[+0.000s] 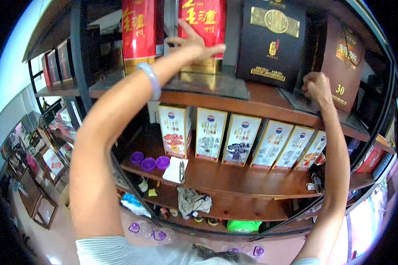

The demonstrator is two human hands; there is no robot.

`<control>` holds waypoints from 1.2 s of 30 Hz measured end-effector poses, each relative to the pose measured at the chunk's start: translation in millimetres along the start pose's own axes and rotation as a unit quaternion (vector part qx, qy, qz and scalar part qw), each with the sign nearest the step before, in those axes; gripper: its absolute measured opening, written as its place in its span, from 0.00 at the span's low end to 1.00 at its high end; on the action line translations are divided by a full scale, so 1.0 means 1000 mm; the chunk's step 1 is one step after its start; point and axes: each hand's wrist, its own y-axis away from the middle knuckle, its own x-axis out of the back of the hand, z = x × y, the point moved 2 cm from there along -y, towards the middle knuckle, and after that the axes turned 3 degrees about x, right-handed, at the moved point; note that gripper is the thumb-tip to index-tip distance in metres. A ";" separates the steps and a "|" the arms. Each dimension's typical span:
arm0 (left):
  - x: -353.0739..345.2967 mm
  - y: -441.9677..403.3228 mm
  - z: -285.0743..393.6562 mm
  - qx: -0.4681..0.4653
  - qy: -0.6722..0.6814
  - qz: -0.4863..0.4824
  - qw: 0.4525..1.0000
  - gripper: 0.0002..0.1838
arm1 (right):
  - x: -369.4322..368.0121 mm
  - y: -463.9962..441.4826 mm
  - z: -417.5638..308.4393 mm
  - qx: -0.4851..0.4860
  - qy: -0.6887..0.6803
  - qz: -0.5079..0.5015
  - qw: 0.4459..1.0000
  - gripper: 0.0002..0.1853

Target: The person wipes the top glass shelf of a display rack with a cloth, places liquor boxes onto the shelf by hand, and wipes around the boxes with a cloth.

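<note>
My left hand (193, 44), with a pale bangle at the wrist, is raised with fingers spread in front of a red and gold box (205, 20) on the upper shelf. A second red and gold box (138, 28) stands to its left. Over at the right, my right hand (316, 86) is curled closed between a black box (271, 42) with gold trim and a brown box (345, 66) marked 30. What its fingers hold, if anything, is hidden.
Several white boxes (211, 134) stand on the middle shelf (234, 179), with purple round lids (148, 164) and a white paper (174, 170) at its left. A crumpled grey cloth (193, 202) lies lower down. Plastic bottles (163, 236) are on the floor.
</note>
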 end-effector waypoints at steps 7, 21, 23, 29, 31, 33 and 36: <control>0.091 0.100 -0.078 -0.388 0.065 0.176 0.902 0.25 | 0.007 -0.010 0.012 -0.016 -0.052 0.021 0.998 0.12; 0.036 0.150 -0.132 -0.432 -0.083 0.185 0.879 0.18 | 0.051 0.158 -0.076 0.280 0.081 0.183 0.939 0.06; 0.034 0.147 -0.134 -0.439 -0.082 0.192 0.874 0.19 | 0.028 0.229 -0.071 0.282 0.126 0.044 0.950 0.06; 0.023 0.139 -0.141 -0.448 -0.074 0.214 0.865 0.20 | -0.081 0.401 -0.054 0.250 -0.010 -0.256 0.934 0.11; 0.019 0.136 -0.144 -0.446 -0.071 0.214 0.866 0.20 | -0.113 0.431 -0.059 0.193 -0.092 -0.315 0.925 0.13; 0.011 0.133 -0.149 -0.437 -0.065 0.211 0.872 0.20 | -0.137 0.446 -0.071 0.190 -0.136 -0.327 0.916 0.13; 0.007 0.128 -0.152 -0.427 -0.057 0.217 0.876 0.21 | -0.165 0.456 -0.080 0.235 -0.125 -0.385 0.884 0.18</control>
